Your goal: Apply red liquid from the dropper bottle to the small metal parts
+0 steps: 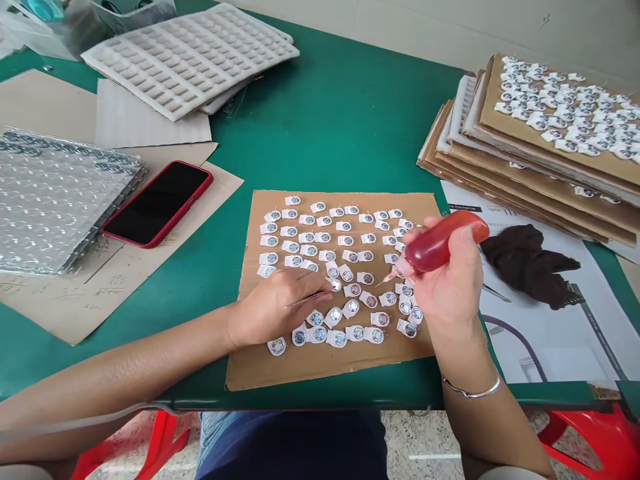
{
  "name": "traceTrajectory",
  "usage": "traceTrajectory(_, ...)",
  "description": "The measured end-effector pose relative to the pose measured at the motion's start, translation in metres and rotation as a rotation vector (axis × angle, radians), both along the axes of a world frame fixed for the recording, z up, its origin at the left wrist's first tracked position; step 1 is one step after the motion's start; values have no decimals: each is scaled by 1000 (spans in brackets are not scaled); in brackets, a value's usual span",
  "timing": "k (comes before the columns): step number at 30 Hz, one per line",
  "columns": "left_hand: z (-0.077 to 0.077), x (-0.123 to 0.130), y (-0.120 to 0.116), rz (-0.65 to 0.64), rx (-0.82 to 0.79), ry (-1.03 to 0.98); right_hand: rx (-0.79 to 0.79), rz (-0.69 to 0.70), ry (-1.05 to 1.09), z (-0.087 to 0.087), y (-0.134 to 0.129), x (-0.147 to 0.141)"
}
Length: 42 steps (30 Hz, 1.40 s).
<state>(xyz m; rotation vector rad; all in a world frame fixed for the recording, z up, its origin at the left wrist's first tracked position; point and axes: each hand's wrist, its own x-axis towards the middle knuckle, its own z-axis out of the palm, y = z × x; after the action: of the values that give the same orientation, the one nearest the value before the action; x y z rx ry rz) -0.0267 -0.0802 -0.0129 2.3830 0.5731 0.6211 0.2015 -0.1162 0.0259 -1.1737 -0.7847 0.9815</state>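
A brown cardboard sheet (295, 370) lies before me, bearing many small white pieces with round silvery centres (339, 339). My left hand (277, 300) is closed around thin metal tweezers (306, 300), its fingertips over the middle of the sheet beside one of the pieces. Whether the tweezer tips touch that piece is hidden by my fingers. In my right hand (450, 287) I grip a red squeeze bottle (437, 245), tilted so its fine nozzle (393, 273) points down and left above the pieces on the right side of the sheet.
A red-cased phone (159, 203) lies at left near clear plastic trays (65, 207). White moulded trays (190, 57) sit at the back. At right are stacked cardboard sheets (530, 180) carrying more pieces, and a dark cloth (525, 260) on printed paper (550, 347). The table (330, 120) is green.
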Motion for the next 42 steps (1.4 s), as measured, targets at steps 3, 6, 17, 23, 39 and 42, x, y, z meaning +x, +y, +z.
traceTrajectory(3, 0, 0, 0, 11, 3, 0, -2, -9, -7, 0, 0, 1)
traceTrajectory(6, 0, 1, -1, 24, 4, 18, 10, -13, 15, 0, 0, 2)
traceTrajectory(17, 19, 3, -6, -83, 6, 186, -16, 76, -45, -4, 0, -12)
traceTrajectory(23, 14, 4, -14, -150, 214, 234, -18, 112, -270, -13, -1, -27)
traceTrajectory(39, 9, 9, -31, -125, 649, 261, 99, 113, -905, -24, 0, -42)
traceTrajectory(42, 8, 9, -32, -130, 661, 278, 102, 139, -910, -24, 0, -42)
